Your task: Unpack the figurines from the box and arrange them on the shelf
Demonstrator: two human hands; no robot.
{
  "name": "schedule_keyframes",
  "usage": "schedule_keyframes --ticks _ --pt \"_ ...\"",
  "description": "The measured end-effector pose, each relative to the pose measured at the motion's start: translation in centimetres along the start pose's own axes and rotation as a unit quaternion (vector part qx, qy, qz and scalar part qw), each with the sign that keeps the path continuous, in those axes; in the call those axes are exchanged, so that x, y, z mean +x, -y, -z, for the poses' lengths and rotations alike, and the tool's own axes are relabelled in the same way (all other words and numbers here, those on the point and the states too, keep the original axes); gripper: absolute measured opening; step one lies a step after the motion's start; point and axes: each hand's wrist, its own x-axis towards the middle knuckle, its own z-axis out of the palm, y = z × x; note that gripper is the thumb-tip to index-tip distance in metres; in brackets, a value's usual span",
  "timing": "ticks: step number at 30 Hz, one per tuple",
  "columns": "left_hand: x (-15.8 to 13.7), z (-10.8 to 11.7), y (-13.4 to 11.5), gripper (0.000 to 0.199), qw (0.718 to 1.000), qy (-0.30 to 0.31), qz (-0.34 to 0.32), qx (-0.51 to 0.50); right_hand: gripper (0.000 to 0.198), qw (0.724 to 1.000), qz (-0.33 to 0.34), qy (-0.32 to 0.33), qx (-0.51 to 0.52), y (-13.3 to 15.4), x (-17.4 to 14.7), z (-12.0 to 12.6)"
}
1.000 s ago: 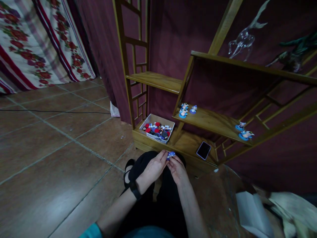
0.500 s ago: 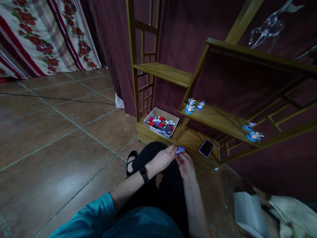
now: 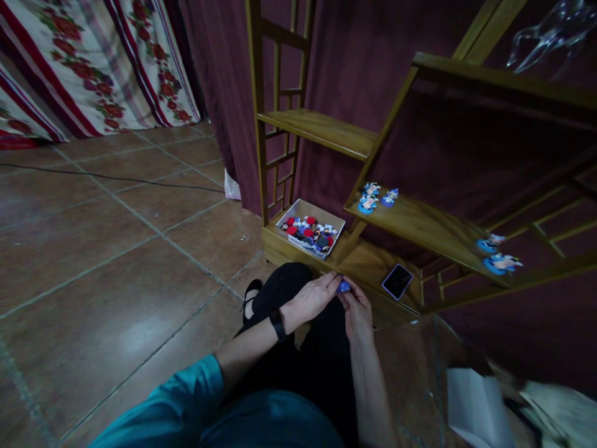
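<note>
Left hand [image 3: 315, 297]: fingers gripping a small purple figurine [image 3: 344, 286].
Right hand [image 3: 358, 309]: fingers closed on the same piece, opposite side.
Purple figurine: between both hands, above the lap; partly hidden.
White box [image 3: 298, 208]: on the bottom shelf [image 3: 370, 256], left; holds mixed figures [image 3: 308, 233].
Upper shelf [image 3: 426, 225]: three figurines [image 3: 368, 204] left, two blue-based figurines [image 3: 502, 264] right.
Smartphone [image 3: 397, 282]: bottom shelf, right of box.

1. The box [image 3: 323, 215], figurines [image 3: 308, 233] inside, sits on the lower shelf [image 3: 364, 260], left of the phone [image 3: 397, 282].
2. On the middle shelf [image 3: 429, 227], three figures [image 3: 389, 198] stand left, two figures [image 3: 501, 264] right.
3. Left hand [image 3: 316, 295] and right hand [image 3: 359, 312] flank a small piece [image 3: 343, 286].
</note>
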Motion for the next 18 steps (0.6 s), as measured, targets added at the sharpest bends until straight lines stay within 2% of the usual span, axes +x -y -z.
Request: schedule_keyframes --ticks 8,18 --pt "-0.2 0.3 -0.2 0.034 1.000 -0.003 -0.001 -0.025 0.030 1.000 -0.006 0.000 0.025 -0.5 -0.2 0.1" --pt "-0.4 -0.3 1.0 0.029 0.976 -0.012 0.096 -0.196 0.026 0.999 -0.034 0.009 0.030 -0.4 -0.7 -0.6"
